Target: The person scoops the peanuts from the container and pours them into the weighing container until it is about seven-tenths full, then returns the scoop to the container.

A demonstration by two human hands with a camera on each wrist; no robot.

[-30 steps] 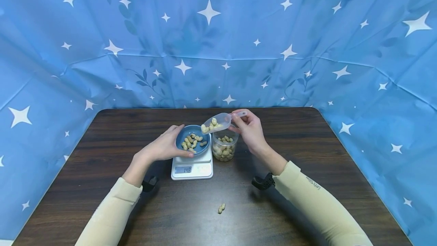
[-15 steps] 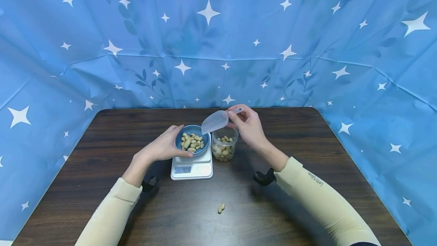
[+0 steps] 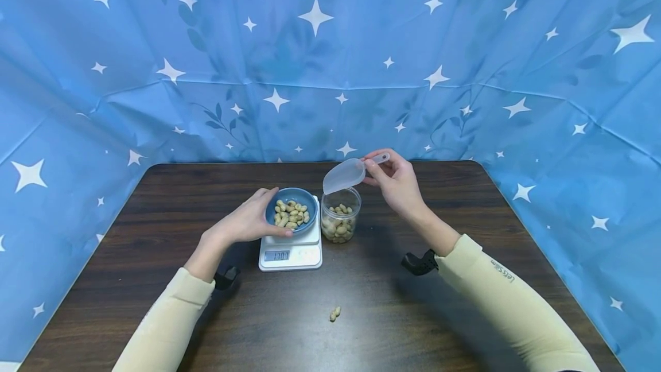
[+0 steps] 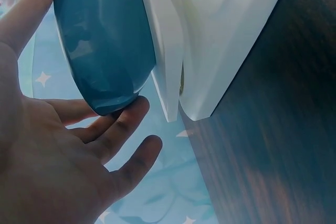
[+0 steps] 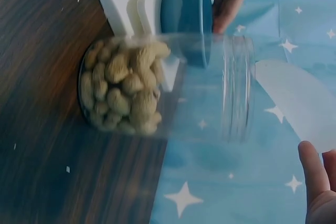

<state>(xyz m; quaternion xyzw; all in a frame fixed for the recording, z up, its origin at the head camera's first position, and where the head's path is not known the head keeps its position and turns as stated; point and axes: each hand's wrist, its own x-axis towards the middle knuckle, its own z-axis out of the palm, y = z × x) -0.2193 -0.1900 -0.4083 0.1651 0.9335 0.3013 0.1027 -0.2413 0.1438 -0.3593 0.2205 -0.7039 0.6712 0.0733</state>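
Head view, centre: the right hand [image 3: 396,183] pinches the scoop [image 3: 345,175], which lies to its left — long axis slanting down-left, above the jar [image 3: 338,227]; the left hand [image 3: 250,218] grips the bowl [image 3: 295,193], left of the jar; left wrist view: bowl at upper left; right wrist view: jar mid-frame, scoop at right edge.

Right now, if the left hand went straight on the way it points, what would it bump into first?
The bowl, which the left hand has in its grip. Beyond it, the jar looks next in line, though depth is hard to judge.
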